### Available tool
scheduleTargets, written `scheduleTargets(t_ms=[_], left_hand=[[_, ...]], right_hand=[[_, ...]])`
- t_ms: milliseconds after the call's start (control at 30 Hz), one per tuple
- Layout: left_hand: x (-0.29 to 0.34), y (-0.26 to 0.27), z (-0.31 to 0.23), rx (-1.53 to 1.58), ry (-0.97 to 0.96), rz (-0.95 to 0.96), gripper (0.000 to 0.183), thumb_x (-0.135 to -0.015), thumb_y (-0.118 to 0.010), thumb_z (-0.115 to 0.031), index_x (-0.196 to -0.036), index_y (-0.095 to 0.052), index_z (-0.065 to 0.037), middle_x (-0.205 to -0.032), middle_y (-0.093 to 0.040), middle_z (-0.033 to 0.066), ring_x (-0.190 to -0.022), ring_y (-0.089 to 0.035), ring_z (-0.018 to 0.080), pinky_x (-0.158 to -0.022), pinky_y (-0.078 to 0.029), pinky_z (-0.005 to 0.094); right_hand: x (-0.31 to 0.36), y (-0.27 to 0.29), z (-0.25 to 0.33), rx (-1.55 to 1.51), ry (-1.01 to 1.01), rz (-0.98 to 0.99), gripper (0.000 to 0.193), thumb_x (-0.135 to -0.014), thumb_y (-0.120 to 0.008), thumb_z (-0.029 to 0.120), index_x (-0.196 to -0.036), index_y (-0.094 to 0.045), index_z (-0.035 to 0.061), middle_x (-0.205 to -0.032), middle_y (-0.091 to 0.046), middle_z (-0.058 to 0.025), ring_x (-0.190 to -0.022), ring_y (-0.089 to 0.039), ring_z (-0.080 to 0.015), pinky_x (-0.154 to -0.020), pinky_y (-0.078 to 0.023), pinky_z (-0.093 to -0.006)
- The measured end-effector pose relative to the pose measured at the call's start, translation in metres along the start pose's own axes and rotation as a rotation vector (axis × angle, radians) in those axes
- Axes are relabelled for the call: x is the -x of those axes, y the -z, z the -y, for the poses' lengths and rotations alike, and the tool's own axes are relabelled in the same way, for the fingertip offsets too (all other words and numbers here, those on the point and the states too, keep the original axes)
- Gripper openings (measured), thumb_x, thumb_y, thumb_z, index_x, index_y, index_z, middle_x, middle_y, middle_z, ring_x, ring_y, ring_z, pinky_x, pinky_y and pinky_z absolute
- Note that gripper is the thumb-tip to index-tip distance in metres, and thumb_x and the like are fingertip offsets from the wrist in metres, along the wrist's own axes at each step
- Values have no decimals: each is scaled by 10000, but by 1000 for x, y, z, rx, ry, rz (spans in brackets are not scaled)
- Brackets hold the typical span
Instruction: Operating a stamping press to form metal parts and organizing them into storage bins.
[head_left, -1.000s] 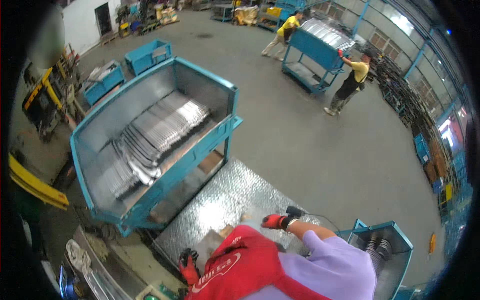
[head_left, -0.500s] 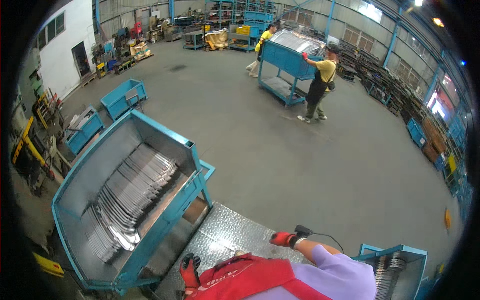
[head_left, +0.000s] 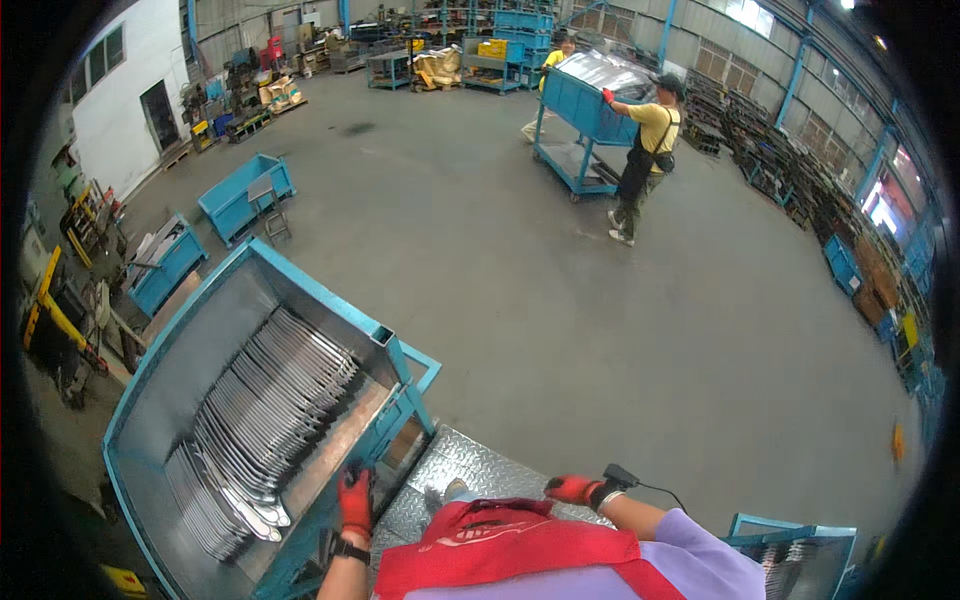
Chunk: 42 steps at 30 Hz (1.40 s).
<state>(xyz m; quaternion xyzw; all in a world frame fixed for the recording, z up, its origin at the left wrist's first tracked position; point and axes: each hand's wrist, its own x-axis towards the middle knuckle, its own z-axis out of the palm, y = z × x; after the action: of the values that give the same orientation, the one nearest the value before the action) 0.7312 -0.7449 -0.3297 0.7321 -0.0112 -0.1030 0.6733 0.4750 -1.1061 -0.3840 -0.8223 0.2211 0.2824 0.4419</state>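
My left hand, in a red glove with dark fingertips, is beside the near side of a large blue metal bin. Its fingers are partly extended, with nothing seen in them; whether they touch the rim I cannot tell. Inside the bin lie rows of curved, shiny metal parts, stacked closely side by side. To the right, my gloved right hand hangs in front of my red apron. Its fingers are curled in with nothing visible in them. A black device with a cable sits at that wrist.
Below me is a metal tread-plate platform. Another blue bin with metal parts stands at lower right. Ahead, a person in a yellow shirt and a second person handle a blue wheeled cart. Smaller blue bins stand at left.
My left hand has moved up and forward to the bin's near side. My right hand has shifted slightly. The two people and their cart have moved a little to the right.
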Motion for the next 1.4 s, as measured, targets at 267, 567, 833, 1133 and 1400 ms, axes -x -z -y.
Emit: scheduleTargets(t_ms=[267, 567, 833, 1133, 1400], left_hand=[[-148, -120, -103, -171, -306, -120, 769, -752, -620, -217, -1309, -151, 29, -1360, -192, 192, -1266, -176, 246, -1023, -154, 303], [-227, -169, -57, -202, -282, -440, 809, -688, -643, -117, -1315, -148, 13, -1336, -233, 190, -1204, -293, 276, -982, -264, 314], [-205, -171, -72, 431, -179, -458, 719, -706, -609, -24, -1312, -224, -67, -1230, -375, 107, -1031, -445, 230, -889, -359, 326], [-184, -213, -79, 268, -500, -758, 527, -781, -558, -72, -1254, -326, -56, -1192, -424, 72, -1076, -415, 168, -914, -324, 284], [-173, -233, -82, -847, -461, -1226, 357, -684, -541, -20, -1039, -510, -5, -1180, -429, 159, -1030, -455, 304, -875, -353, 354]], right_hand=[[25, 51, 2, -290, -180, -217, 411, -752, -518, 397, -927, -582, 31, -758, -598, -90, -690, -544, -217, -666, -432, -329], [6, 111, -67, -329, -230, -299, 378, -767, -498, 376, -947, -575, 52, -739, -589, -70, -655, -528, -207, -623, -424, -325], [-94, 193, -105, -20, 223, -299, 335, -787, -494, 328, -976, -573, 63, -813, -603, -85, -692, -540, -196, -663, -433, -313], [-335, 319, 36, -131, 153, -48, 274, -813, -478, 211, -992, -571, 24, -869, -607, -40, -807, -528, -123, -690, -415, -256], [-556, 248, 283, 70, 376, 381, 370, -805, -551, 174, -1135, -469, 28, -985, -557, -53, -877, -507, -125, -752, -412, -252]])
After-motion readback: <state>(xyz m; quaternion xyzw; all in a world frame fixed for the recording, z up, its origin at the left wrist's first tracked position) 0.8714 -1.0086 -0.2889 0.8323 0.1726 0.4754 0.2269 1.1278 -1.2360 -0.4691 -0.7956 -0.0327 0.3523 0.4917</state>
